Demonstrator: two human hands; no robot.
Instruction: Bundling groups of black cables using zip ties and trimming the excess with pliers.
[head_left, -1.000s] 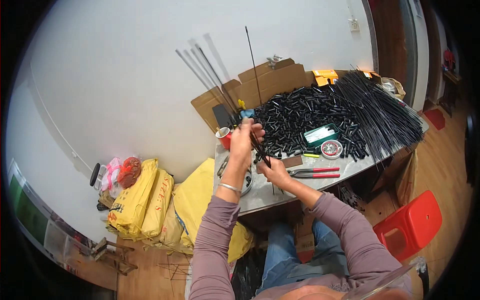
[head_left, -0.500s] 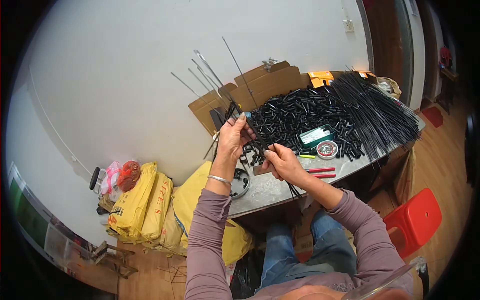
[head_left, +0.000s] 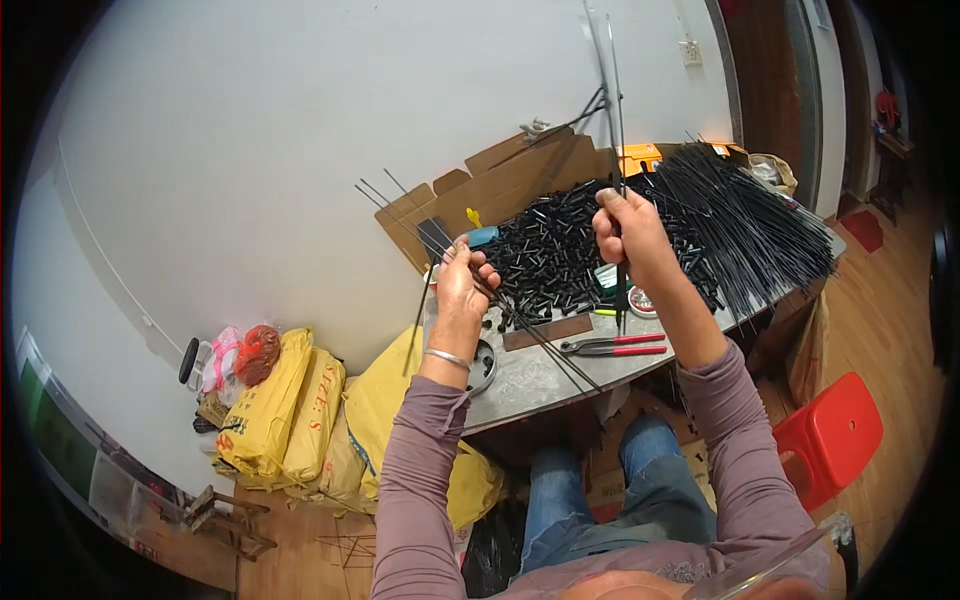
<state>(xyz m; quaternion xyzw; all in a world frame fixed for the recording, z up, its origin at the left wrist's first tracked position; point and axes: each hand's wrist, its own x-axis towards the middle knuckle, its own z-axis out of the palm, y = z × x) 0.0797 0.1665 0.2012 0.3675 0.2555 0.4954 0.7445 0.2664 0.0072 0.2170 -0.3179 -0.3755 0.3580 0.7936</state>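
My left hand is closed around a small bunch of thin black rods that slant across the grey table. My right hand holds a single thin black rod upright, its top rising far above the table. Between and behind the hands lies a heap of short black tubes. A big sheaf of long black rods fans out at the right of the table.
Red-handled pliers and a tape roll lie near the table's front edge. An open cardboard box stands against the white wall. Yellow sacks sit on the floor at left, a red stool at right.
My hands have come apart: the right hand lifted one rod up and to the right, while the left hand stayed left with the bunch.
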